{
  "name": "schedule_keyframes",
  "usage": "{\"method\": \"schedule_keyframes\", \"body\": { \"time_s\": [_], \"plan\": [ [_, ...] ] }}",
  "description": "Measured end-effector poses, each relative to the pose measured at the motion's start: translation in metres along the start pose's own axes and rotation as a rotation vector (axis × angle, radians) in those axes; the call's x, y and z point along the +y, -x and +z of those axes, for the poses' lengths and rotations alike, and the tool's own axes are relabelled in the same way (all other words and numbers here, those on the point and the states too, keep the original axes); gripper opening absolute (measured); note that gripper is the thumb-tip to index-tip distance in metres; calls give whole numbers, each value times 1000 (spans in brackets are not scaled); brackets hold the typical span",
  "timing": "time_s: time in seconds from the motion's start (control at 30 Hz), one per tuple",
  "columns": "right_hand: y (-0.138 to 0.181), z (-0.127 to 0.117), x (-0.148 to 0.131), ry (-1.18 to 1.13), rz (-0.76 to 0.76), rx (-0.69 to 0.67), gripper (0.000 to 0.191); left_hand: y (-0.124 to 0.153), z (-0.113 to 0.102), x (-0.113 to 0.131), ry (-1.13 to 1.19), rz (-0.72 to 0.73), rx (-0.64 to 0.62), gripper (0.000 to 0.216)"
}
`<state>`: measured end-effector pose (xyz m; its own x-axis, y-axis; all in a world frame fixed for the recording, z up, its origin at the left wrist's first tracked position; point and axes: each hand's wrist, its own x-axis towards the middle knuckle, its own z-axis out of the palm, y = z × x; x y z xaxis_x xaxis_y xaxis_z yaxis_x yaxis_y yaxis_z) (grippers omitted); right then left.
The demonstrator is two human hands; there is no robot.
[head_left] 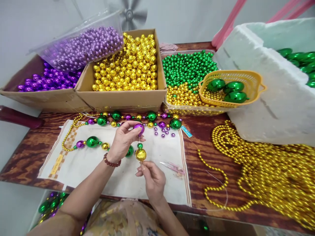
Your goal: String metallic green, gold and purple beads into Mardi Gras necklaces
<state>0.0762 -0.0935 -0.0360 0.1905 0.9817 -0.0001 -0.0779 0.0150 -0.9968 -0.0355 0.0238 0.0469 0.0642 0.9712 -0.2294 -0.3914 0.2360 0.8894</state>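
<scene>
My left hand (124,139), with a dark bead bracelet (112,161) at the wrist, pinches a shiny purple bead (139,129). Below that bead runs a short bare stretch of string (139,140), then a small green bead (140,146) and a larger gold bead (141,154). Just under the gold bead, the closed fingertips of my right hand (152,178) grip the lower end of this bead string; the exact spot is hidden by the fingers. A large green bead (129,151) lies partly behind my left wrist. Strung beads (92,142) stretch leftward over the white cloth (86,164).
Cardboard boxes of purple beads (59,80) and gold beads (130,65) stand behind. A tub of green beads (188,64) carries a yellow basket (256,78). Small loose purple beads (163,135) and pink-handled snips (176,168) lie nearby. Gold bead strands (275,180) cover the right side.
</scene>
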Motion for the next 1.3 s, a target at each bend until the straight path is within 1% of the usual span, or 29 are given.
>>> {"method": "schedule_keyframes", "body": {
  "time_s": [0.1, 0.27, 0.33, 0.43, 0.47, 0.57, 0.63, 0.73, 0.77, 0.83, 0.9, 0.93, 1.0, 1.07, 1.1, 1.17, 1.23, 1.3],
  "plan": [
    [0, 3, 0, -18, -7, -12, 15, -4, -3, -4, 15, -50, -10, 32],
    [-8, 2, 4, -75, 114, 106, 18, -2, -7, -13, -31, -8, -47, 32],
    [-12, -1, 4, -133, 162, 93, 20, 0, -7, -16, -45, -5, -60, 32],
    [-16, -4, 2, -217, 237, 20, 24, 3, -4, -21, -15, -5, -51, 32],
    [-17, -5, 1, -227, 254, 17, 24, 3, -3, -23, 4, -10, -49, 32],
    [-17, 0, 1, -256, 277, 86, 26, 4, 3, -34, 47, -42, -50, 36],
    [-17, 6, 3, -305, 274, 136, 30, 5, 8, -45, 52, -70, -39, 41],
    [-18, 8, 5, -332, 277, 159, 37, 5, 15, -60, 1, -116, -16, 46],
    [-19, 3, 4, -311, 286, 142, 37, 3, 16, -63, -25, -127, -22, 46],
    [-24, -15, 0, -225, 333, 34, 37, -1, 16, -66, -75, -154, -73, 45],
    [-32, -42, -7, -99, 387, -87, 37, -7, 15, -64, -123, -209, -164, 43],
    [-37, -57, -11, -37, 399, -99, 35, -9, 15, -62, -150, -252, -225, 41],
    [-49, -79, -17, 28, 366, 5, 34, -13, 18, -57, -207, -357, -380, 40],
    [-61, -89, -18, -9, 320, 107, 36, -14, 24, -54, -250, -444, -513, 39],
    [-67, -89, -18, -56, 297, 153, 34, -14, 28, -52, -264, -473, -553, 39],
    [-77, -83, -16, -177, 255, 253, 27, -15, 34, -50, -277, -513, -593, 38],
    [-85, -77, -15, -305, 213, 382, 20, -16, 38, -48, -292, -557, -635, 39],
    [-89, -75, -15, -423, 171, 499, 18, -17, 40, -45, -315, -594, -692, 39]
  ]
}}
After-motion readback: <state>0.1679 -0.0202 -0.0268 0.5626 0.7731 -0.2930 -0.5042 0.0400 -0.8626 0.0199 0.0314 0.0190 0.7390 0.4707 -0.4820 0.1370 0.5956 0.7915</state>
